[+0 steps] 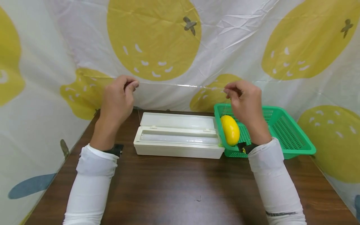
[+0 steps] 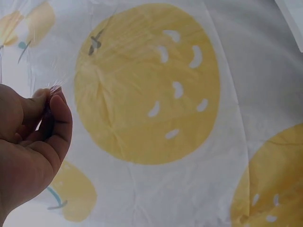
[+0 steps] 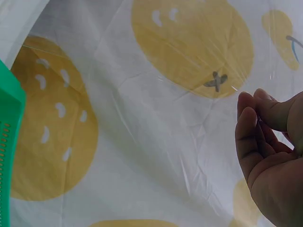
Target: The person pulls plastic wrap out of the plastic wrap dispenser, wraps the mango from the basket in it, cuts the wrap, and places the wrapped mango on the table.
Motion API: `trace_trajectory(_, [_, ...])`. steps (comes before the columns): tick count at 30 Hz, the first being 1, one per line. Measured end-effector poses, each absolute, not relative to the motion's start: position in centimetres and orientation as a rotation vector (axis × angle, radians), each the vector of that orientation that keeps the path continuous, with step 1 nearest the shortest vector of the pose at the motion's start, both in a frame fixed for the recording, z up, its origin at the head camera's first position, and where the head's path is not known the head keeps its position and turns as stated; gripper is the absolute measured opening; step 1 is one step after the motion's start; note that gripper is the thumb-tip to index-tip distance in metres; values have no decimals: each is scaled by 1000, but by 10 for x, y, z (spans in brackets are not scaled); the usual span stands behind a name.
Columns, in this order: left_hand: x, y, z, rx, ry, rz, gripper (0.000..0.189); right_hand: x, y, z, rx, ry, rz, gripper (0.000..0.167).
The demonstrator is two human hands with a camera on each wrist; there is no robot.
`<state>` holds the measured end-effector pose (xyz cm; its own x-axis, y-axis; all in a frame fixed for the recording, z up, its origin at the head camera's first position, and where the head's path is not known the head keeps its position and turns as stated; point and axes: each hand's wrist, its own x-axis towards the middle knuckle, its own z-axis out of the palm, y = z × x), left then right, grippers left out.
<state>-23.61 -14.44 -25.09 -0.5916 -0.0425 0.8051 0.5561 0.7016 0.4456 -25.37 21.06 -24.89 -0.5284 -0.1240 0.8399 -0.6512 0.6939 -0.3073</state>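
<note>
A sheet of clear plastic wrap (image 1: pixel 182 85) is stretched between both raised hands, its top edge showing as a shiny line. My left hand (image 1: pixel 118 97) pinches one corner between thumb and fingers; in the left wrist view the wrap creases at the fingertips (image 2: pixel 56 90). The other corner is pinched by my right hand (image 1: pixel 246 101), above the green basket. Below the wrap, a white wrap dispenser box (image 1: pixel 178 151) lies with its lid (image 1: pixel 180 119) flipped back, showing a roll (image 1: pixel 180 139) inside. How the wrap's lower part meets the box is hard to see.
The green basket (image 1: pixel 289 131) stands against the box's right end, with a yellow mango-like fruit (image 1: pixel 230 130) in its left side. Both sit on a dark wooden table (image 1: pixel 168 187). A fruit-print curtain (image 1: pixel 225 40) hangs behind and along the sides.
</note>
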Motion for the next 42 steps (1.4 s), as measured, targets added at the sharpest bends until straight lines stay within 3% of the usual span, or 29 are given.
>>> trace_trajectory(30, [-215, -147, -201, -386, -1792, -830, 26, -234, 207, -192, 693, -1871, 719, 14])
trace_trajectory(42, [-199, -139, -189, -377, -1636, -922, 27, -217, 206, -175, 612, -1780, 884, 10])
